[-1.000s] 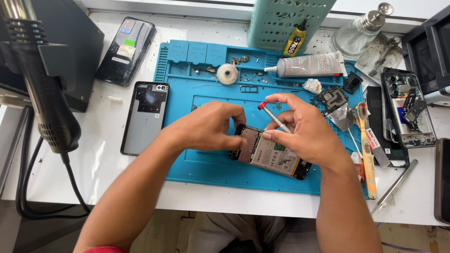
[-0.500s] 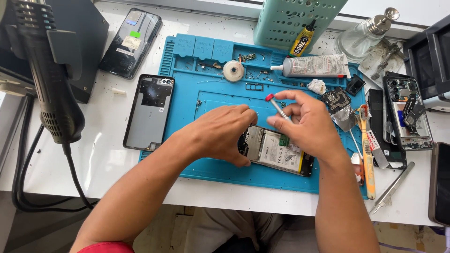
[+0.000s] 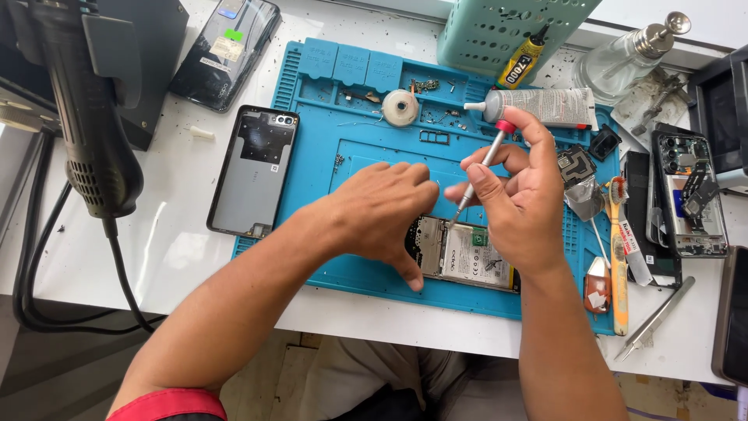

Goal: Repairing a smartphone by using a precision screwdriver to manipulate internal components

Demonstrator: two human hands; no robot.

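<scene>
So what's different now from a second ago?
The right hand has tipped its red-capped screwdriver upright, tip down on the opened phone. The left hand still steadies the phone on the blue mat. The back cover lies unmoved.

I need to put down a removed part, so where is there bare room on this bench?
Bare white table lies between the grey back cover and the front edge. The blue mat is open above the left hand. It is crowded right of the right hand: toothbrush, tweezers, opened phone.
</scene>
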